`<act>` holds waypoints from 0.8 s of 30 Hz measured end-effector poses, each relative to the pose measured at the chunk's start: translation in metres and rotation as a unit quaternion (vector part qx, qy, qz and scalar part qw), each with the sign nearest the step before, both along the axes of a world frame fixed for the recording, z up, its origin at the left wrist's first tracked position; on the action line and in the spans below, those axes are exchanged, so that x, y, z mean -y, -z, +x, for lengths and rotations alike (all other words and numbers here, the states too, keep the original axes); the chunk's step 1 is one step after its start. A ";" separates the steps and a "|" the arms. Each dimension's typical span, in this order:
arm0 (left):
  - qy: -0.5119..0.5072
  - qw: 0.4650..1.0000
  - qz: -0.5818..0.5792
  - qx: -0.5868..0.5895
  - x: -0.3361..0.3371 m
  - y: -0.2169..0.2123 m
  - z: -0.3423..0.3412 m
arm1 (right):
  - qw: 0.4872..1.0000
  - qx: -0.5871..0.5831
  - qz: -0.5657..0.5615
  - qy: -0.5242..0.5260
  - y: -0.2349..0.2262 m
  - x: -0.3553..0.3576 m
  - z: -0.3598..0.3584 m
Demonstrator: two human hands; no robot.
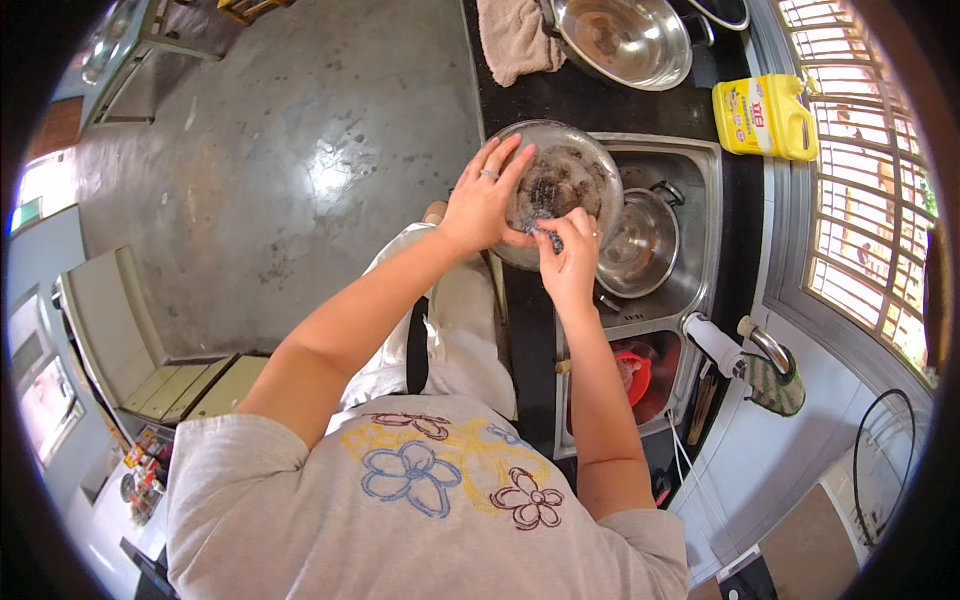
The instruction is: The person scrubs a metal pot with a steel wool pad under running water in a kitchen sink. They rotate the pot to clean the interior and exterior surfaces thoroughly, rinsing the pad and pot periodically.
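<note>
A round, shiny metal pan or lid (582, 160), its exact kind unclear, is tilted at the left edge of the sink, with dark burnt-looking stains across its middle. My left hand (482, 205) grips its left side, fingers laid over the surface and thumb toward the near rim. Pinched in the fingers of my right hand (570, 258) is a grey steel wool scourer (545, 236), pressed on the near part of the stained surface. Beyond my right hand, a steel pot (648, 245) with dark handles sits in the larger sink basin (690, 165).
A smaller basin holds a red bowl (636, 375). Along the right stand a faucet (712, 342) and a yellow jug (765, 118). At the far end of the black counter (508, 105) lie a beige towel (515, 40) and a large steel pan (625, 40). Grey floor (300, 200) extends left.
</note>
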State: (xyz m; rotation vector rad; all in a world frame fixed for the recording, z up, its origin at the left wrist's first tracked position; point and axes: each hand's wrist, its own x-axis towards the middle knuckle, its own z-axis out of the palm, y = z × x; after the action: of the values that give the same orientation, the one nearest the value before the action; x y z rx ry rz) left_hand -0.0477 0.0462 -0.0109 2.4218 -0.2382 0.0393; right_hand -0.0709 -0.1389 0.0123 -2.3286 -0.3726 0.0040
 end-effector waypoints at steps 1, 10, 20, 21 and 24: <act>0.000 1.000 0.000 0.005 0.001 0.001 0.005 | 1.000 0.020 0.000 0.009 0.005 -0.004 0.012; 0.009 1.000 0.008 -0.003 0.000 0.000 0.001 | 0.999 -0.033 -0.039 0.013 0.006 -0.003 0.018; 0.011 1.000 -0.002 0.002 -0.002 -0.001 -0.002 | 0.996 0.020 -0.042 0.073 0.007 -0.021 0.009; 0.015 1.000 -0.005 0.000 -0.001 -0.001 -0.004 | 0.996 0.012 -0.037 0.080 0.007 -0.019 0.010; 0.017 1.000 -0.009 -0.006 0.002 -0.004 -0.004 | 0.990 0.045 -0.055 0.125 0.007 -0.024 0.053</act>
State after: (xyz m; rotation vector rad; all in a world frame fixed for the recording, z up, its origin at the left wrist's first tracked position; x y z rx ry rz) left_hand -0.0521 0.0444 -0.0072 2.3989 -0.2730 0.0109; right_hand -0.0175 -0.1153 0.0053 -2.4752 -0.1246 -0.2088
